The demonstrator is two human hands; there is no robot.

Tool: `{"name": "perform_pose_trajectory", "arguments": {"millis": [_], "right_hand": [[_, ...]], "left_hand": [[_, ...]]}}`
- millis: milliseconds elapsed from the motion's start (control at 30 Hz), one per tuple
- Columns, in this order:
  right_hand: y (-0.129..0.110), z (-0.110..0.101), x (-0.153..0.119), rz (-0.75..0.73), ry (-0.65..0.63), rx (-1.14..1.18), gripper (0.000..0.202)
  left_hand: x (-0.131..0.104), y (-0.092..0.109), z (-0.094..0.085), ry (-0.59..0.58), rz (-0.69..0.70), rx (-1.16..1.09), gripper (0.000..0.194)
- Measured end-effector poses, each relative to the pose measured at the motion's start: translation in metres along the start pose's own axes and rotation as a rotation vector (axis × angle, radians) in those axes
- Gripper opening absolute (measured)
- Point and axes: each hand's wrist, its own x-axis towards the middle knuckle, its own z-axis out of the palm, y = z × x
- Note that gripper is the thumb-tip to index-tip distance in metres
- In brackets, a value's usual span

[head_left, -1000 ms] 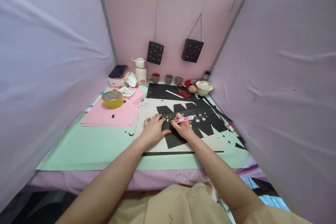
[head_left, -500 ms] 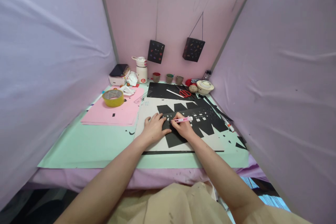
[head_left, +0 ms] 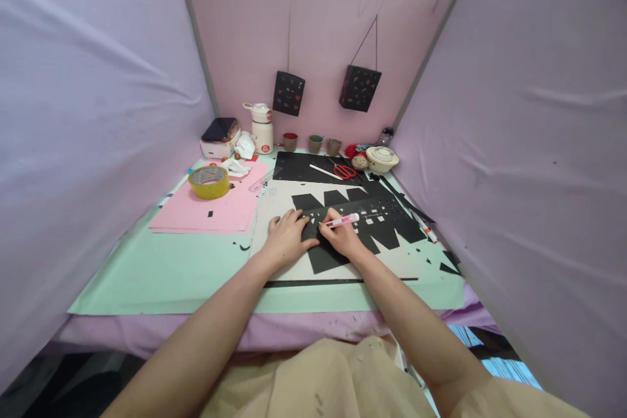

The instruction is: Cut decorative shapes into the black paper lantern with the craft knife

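A black paper cutout (head_left: 386, 237) with flaps along its edges and small holes cut through it lies on a pale board (head_left: 274, 202). My left hand (head_left: 289, 239) rests flat on the paper's left end, fingers spread. Closed around a pink and white craft knife (head_left: 347, 219), my right hand (head_left: 339, 235) bears on the paper just right of the left hand. The knife's tip is hidden by the fingers.
Left are pink sheets (head_left: 196, 219) with a yellow tape roll (head_left: 209, 191). Behind lie black paper (head_left: 294, 166), red-handled scissors (head_left: 345, 172) and a white pen (head_left: 326, 172). A bottle (head_left: 262, 134), small cups (head_left: 315, 144) and a lidded bowl (head_left: 382, 160) line the back. Black scraps (head_left: 448, 268) lie right.
The view has shifted slightly. Both hands stay at nearly the same place on the black paper, the right one still gripping the craft knife.
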Motion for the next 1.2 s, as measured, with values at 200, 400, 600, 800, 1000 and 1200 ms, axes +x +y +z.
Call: {"name": "perform_pose_trajectory", "arguments": {"millis": [200, 400, 600, 800, 1000, 1200], "right_hand": [[0.000, 0.000, 0.000, 0.016, 0.006, 0.011, 0.015], [-0.002, -0.001, 0.000, 0.047, 0.024, 0.034, 0.017], [-0.009, -0.009, 0.003, 0.129, 0.020, 0.114, 0.016], [-0.007, -0.021, 0.023, 0.221, -0.081, 0.199, 0.023], [0.001, -0.015, 0.034, 0.248, -0.076, 0.176, 0.013], [0.006, -0.009, 0.031, 0.213, -0.038, 0.119, 0.017]], "left_hand": [[0.000, 0.000, -0.001, -0.002, -0.002, -0.004, 0.051], [0.000, 0.000, 0.000, -0.007, -0.001, -0.008, 0.051], [0.000, -0.001, 0.001, -0.006, 0.014, -0.017, 0.053], [-0.001, -0.003, 0.000, -0.016, 0.028, -0.027, 0.057], [-0.001, -0.003, -0.001, -0.015, 0.028, -0.031, 0.057], [-0.001, -0.003, -0.001, -0.015, 0.032, -0.034, 0.058]]}}
